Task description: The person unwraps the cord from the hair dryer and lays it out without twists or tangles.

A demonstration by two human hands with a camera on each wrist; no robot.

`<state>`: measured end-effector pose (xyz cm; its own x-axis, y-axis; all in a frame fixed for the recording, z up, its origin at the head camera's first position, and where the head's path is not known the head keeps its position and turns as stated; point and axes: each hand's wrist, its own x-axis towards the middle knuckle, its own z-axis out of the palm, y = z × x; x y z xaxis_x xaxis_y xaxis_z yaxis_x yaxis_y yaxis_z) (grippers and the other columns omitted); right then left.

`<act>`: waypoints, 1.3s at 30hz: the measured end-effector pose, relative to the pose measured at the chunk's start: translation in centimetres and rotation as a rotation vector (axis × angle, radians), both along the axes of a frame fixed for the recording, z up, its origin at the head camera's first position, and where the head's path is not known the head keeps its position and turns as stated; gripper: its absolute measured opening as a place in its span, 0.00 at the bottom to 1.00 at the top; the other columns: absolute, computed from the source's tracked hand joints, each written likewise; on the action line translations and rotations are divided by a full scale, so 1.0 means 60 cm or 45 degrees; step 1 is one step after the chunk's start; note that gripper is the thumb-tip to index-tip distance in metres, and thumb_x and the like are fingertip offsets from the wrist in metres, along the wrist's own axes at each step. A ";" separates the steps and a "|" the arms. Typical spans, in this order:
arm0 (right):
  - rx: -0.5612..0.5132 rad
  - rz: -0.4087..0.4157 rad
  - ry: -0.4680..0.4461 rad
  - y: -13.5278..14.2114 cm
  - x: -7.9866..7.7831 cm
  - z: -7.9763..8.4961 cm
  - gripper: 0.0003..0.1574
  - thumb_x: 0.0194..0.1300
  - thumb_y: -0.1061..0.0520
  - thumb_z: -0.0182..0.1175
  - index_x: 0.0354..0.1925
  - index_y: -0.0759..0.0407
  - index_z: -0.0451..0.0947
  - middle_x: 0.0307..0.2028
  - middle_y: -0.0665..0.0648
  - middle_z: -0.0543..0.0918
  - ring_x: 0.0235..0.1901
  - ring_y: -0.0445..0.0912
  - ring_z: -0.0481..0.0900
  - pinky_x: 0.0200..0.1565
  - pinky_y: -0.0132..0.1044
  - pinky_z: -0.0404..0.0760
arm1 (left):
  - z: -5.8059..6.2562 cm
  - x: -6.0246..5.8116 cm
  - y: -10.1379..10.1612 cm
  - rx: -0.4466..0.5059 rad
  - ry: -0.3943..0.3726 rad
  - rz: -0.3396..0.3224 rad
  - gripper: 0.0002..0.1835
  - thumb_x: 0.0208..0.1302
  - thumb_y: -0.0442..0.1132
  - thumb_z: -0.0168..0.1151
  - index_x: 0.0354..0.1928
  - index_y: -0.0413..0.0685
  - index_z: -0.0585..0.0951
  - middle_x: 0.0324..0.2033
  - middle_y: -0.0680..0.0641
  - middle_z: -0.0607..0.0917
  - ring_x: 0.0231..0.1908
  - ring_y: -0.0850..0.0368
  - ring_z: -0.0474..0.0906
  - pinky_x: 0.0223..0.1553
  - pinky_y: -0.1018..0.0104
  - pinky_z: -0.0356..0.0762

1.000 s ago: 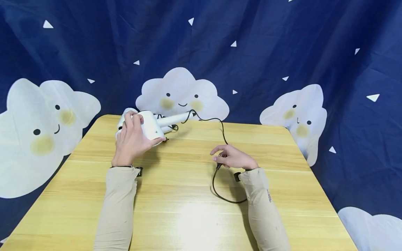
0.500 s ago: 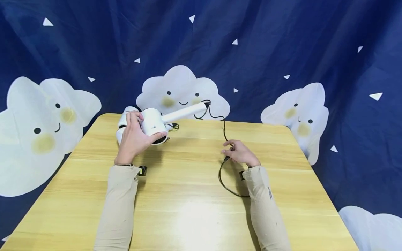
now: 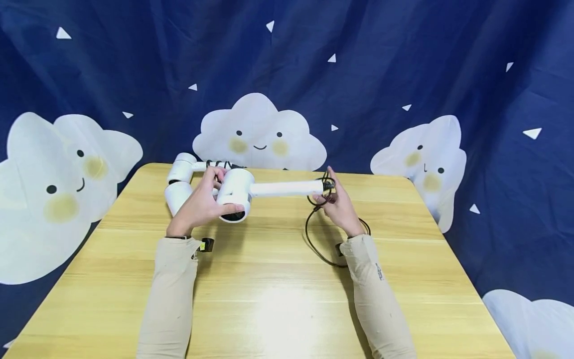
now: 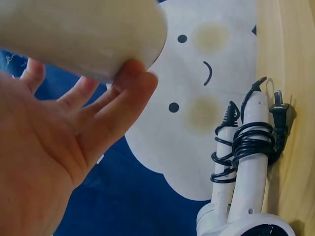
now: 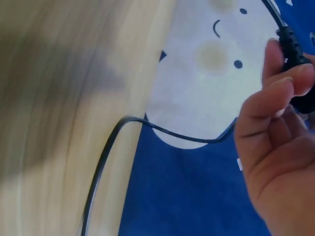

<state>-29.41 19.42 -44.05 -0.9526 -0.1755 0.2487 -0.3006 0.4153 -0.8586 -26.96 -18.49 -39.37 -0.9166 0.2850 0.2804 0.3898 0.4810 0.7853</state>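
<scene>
White hair dryer (image 3: pixel 275 189) between left fingers (image 4: pixel 118 110) and thumb (image 3: pixel 233 208)

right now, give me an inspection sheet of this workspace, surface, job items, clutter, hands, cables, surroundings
Surface: wooden table, light grain, bright glare toward the near side
Job's things: white hair dryer, held above the table, its handle toward the right
Clutter: two other white hair dryers at the table's far left
Hands: left hand grips the dryer's body; right hand holds a black cord end near the handle's tip
Cables: black cord loops loosely by the right hand; wound cords circle the other dryers' handles
Surroundings: blue curtain with smiling clouds; other people: nothing seen
</scene>
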 end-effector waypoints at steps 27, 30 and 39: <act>0.371 -0.048 -0.378 0.163 0.004 -0.055 0.22 0.78 0.58 0.55 0.64 0.66 0.78 0.46 0.71 0.88 0.20 0.41 0.75 0.26 0.35 0.77 | -0.066 -0.004 -0.038 -0.216 -0.235 -0.066 0.45 0.51 0.55 0.82 0.59 0.49 0.61 0.56 0.39 0.72 0.51 0.45 0.80 0.50 0.57 0.77; 0.290 -0.018 -0.437 0.180 0.009 -0.051 0.31 0.78 0.56 0.57 0.73 0.65 0.68 0.38 0.67 0.88 0.15 0.42 0.69 0.22 0.36 0.72 | -0.072 0.005 -0.049 -0.206 -0.239 -0.078 0.44 0.52 0.52 0.82 0.59 0.48 0.61 0.57 0.38 0.70 0.49 0.45 0.81 0.48 0.58 0.78; -0.113 -0.023 -0.614 0.259 0.029 -0.015 0.33 0.76 0.53 0.61 0.70 0.69 0.69 0.31 0.45 0.84 0.24 0.37 0.77 0.30 0.31 0.82 | -0.087 0.046 -0.100 -0.229 -0.250 -0.055 0.42 0.54 0.50 0.81 0.61 0.50 0.61 0.49 0.38 0.78 0.49 0.47 0.79 0.48 0.60 0.76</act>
<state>-27.67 34.98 -44.96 -0.9655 -0.1562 -0.2084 0.1466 0.3355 -0.9306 -24.19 -24.46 -44.56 -0.9344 0.3541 0.0400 0.2618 0.6059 0.7512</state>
